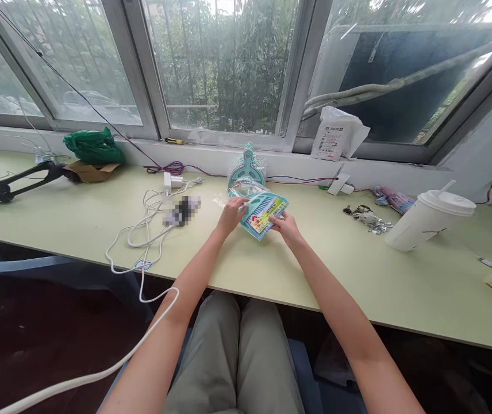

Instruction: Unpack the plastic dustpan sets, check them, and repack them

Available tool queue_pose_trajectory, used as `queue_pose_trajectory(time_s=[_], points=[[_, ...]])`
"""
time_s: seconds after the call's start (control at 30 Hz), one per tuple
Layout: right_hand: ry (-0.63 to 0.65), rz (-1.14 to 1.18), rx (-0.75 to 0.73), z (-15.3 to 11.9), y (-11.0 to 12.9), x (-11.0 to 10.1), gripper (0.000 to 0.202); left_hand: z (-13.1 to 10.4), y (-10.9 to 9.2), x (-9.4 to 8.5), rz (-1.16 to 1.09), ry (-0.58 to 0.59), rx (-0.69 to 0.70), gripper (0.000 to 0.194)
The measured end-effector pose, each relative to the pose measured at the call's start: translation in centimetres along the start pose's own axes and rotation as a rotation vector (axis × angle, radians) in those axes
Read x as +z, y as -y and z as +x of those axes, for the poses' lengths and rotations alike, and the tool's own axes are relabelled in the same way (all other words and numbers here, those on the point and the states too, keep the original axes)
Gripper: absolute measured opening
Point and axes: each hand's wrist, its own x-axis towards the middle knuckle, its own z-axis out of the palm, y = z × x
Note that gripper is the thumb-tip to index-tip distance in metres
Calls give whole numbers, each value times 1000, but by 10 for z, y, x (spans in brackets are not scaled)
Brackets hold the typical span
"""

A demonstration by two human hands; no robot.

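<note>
Right hand: thumb on top, fingers curled under, the right hand (287,227) grips the near right corner of the teal dustpan-shaped item.
Left hand: the left hand (231,214) has its fingertips drawn together on the clear wrap (246,187) at the item's left side, just across from the right hand.
Teal item: the teal dustpan-shaped item (258,200) lies between the hands, its wide end toward the person, its ringed handle pointing away beyond them.
Printed card: a colourful printed card (267,214) covers the wide end, just left of the right hand's fingers.
Pixelated object: a pixelated object (181,211) sits near the left hand, on its left.
White cable: loops of white cable (146,227) lie farther left, with a white adapter (172,183) behind them.
Keys: a small bunch of keys and silvery bits (371,219) rests to the right of the right hand.
Cup: a white lidded cup (418,221) with a straw stands farther right.
Green bag: far left and beyond the left hand, a green bag (93,145) rests on an open cardboard box (93,171).
Paper packet: a white printed packet (336,135) leans at the window, beyond the right hand and to its right.
</note>
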Motion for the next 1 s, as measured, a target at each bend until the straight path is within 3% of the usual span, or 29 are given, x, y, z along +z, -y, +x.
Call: queue_pose_trajectory(time_s=[0.1, 0.17, 0.2, 0.27, 0.37, 0.57, 0.67, 0.87, 1.0], points=[[-51, 81, -46, 0, -3, 1, 27, 1, -16, -2, -63, -284, -148, 52], [-75, 122, -67, 0, -5, 2, 26, 3, -20, -2, -181, -519, -374, 79], [-80, 135, -74, 0, -5, 3, 27, 5, -19, -2, -303, -570, -493, 86], [-78, 150, -86, 0, -6, 4, 29, 8, -15, -1, -659, -460, -679, 82], [-72, 166, -94, 0, -6, 6, 32, 10, -10, 4, -1151, -50, -771, 59], [-166, 203, -152, 0, -3, 7, 34, 3, -24, 17, -1388, 358, -701, 48], [-196, 186, -154, 0, -2, 7, 34, 0, -32, 20, -1396, 413, -621, 52], [-185, 87, -206, -1, -3, 11, 40, -3, -39, 23, -1327, 252, -527, 61], [-257, 87, -262, 1, -4, 7, 47, -4, -45, 22, -1244, 487, -504, 62]])
